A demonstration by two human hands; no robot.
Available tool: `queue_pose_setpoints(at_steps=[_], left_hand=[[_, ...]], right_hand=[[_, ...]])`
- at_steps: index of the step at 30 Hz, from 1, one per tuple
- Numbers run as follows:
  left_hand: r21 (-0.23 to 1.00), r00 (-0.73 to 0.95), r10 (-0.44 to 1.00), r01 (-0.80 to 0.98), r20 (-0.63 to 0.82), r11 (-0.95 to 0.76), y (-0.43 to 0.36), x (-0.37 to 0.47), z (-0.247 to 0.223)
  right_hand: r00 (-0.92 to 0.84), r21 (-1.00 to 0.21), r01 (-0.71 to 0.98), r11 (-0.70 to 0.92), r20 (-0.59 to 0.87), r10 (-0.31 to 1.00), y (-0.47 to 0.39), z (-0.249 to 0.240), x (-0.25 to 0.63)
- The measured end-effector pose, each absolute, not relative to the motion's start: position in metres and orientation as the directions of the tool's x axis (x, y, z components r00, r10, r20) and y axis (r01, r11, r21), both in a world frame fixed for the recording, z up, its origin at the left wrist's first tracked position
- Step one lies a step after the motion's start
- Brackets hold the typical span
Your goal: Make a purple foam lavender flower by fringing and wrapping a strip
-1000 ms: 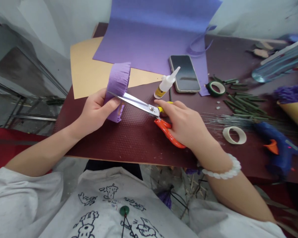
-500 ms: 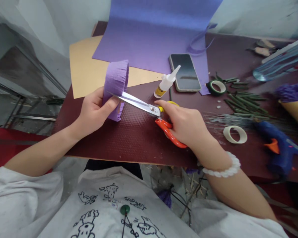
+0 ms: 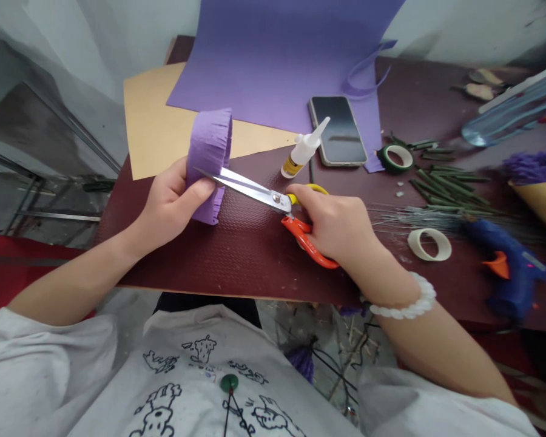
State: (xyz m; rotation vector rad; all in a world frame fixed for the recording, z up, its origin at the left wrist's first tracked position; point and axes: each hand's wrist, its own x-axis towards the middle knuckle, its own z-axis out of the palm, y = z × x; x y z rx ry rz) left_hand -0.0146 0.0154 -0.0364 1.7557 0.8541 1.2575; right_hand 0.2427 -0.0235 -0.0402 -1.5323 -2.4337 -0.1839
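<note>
A curled purple strip with a fringed edge is pinched in my left hand, between thumb and fingers. My right hand is wrapped round the handles of a pair of scissors, one handle orange-red and the other yellow. The blades reach left across the fringed edge, with the strip at their tips, close to my left thumb. Behind the scissors, a small white glue bottle with a yellow label stands upright beside a phone.
Purple sheet and tan sheet lie at the back. To the right are green tape, green stem pieces, thin wires, a white tape roll, a blue glue gun and a clear bottle.
Both hands hold nearly the same position, the scissors still at the strip's fringe. The whole view has shifted very slightly.
</note>
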Motion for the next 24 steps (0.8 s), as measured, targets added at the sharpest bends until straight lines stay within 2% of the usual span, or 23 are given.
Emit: queue_pose_setpoints(at_steps=[14,19,24], left_hand=[[0.919,0.302,0.892,0.103,0.336,-0.381,0.014,-0.012,-0.026],[0.939,0.362,0.871,-0.043,0.334,-0.342,0.015,-0.012,-0.024],[0.934,0.285,0.893,-0.022,0.347,-0.356,0.016,-0.012,-0.028]], right_hand=[[-0.352,0.026,0.932,0.36,0.288,0.891,-0.025,-0.045,0.241],[-0.367,-0.022,0.92,0.391,0.3,0.88,-0.026,-0.044,0.243],[-0.437,-0.118,0.864,0.489,0.304,0.846,-0.025,-0.043,0.246]])
